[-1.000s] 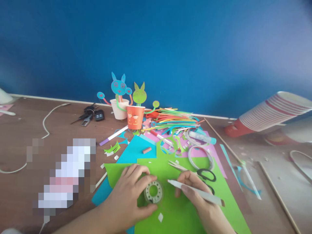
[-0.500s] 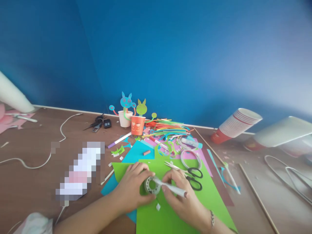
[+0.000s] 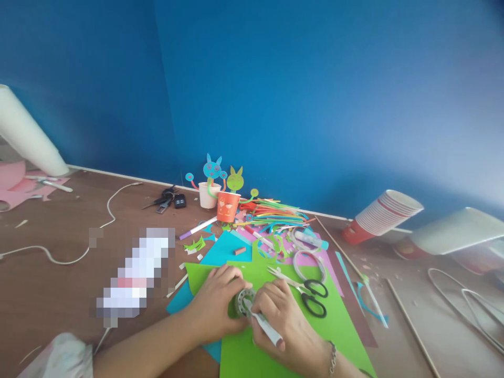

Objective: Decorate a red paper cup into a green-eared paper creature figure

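Observation:
My left hand (image 3: pixel 222 299) curls its thumb and fingers around a small tape roll (image 3: pixel 241 305), pressing it on a green paper sheet (image 3: pixel 244 354). My right hand (image 3: pixel 277 315) grips a white marker (image 3: pixel 268 329) like a pen. Its tip end points into the middle of the roll; the exact tip is hard to make out. Black-handled scissors (image 3: pixel 315 298) lie on the green sheet just beyond my right hand, blades towards the left. A short brownish-pink cap (image 3: pixel 240 251) rests on blue paper (image 3: pixel 220 247) past my left hand.
Two paper-cup figures, a white cup (image 3: pixel 208 197) and a red cup (image 3: pixel 227 210), stand near the blue wall. Coloured pipe cleaners (image 3: pixel 275 212) and paper scraps lie beside them. Stacked paper cups (image 3: pixel 388 215) lean at right, near thin sticks (image 3: pixel 411 325). Keys (image 3: pixel 167 199) and a cable are at left.
My right hand has moved left and closer to the tape roll, bringing the marker's tip end inside the ring. My left hand keeps its hold. The view has shifted slightly.

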Demonstrator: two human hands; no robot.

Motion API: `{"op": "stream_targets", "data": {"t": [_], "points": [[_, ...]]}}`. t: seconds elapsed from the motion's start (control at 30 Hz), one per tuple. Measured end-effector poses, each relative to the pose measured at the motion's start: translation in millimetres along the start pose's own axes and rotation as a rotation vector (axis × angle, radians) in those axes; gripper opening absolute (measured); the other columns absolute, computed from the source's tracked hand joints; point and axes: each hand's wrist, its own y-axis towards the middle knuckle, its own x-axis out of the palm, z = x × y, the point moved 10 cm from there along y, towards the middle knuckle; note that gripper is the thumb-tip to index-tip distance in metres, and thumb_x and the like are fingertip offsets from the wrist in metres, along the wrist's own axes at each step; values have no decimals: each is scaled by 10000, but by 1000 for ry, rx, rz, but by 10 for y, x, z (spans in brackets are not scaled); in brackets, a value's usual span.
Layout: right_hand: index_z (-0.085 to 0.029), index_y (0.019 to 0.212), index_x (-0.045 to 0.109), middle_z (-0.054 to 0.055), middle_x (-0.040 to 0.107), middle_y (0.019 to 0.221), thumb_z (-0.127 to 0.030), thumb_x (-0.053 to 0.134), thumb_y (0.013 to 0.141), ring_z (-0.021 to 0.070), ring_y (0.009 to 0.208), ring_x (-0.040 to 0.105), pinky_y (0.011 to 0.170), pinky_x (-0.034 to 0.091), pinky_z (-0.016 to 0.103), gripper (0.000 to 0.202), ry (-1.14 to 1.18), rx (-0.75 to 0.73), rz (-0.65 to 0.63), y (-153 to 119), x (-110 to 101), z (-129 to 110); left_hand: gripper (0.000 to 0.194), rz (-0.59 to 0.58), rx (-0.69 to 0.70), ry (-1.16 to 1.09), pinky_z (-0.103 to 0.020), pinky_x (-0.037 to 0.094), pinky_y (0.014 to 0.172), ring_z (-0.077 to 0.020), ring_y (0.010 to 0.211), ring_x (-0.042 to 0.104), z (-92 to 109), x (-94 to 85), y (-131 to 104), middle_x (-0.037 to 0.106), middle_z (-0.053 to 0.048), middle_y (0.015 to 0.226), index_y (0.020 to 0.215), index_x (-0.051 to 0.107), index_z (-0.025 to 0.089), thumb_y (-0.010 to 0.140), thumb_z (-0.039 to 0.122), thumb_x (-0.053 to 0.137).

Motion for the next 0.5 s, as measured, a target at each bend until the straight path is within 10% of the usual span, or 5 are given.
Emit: {"op": "stream_targets", "data": {"t": [0.5], "points": [[-191,751,472,20,597,720,-308,632,787,176,639,491,624,313,348,201,-188,-168,-194,52,142,-213,473,-12,8,-8,-376,367,840,-234,976,479,-17,19,-6,537,-20,1020,1029,582,266,582,235,733]]}}
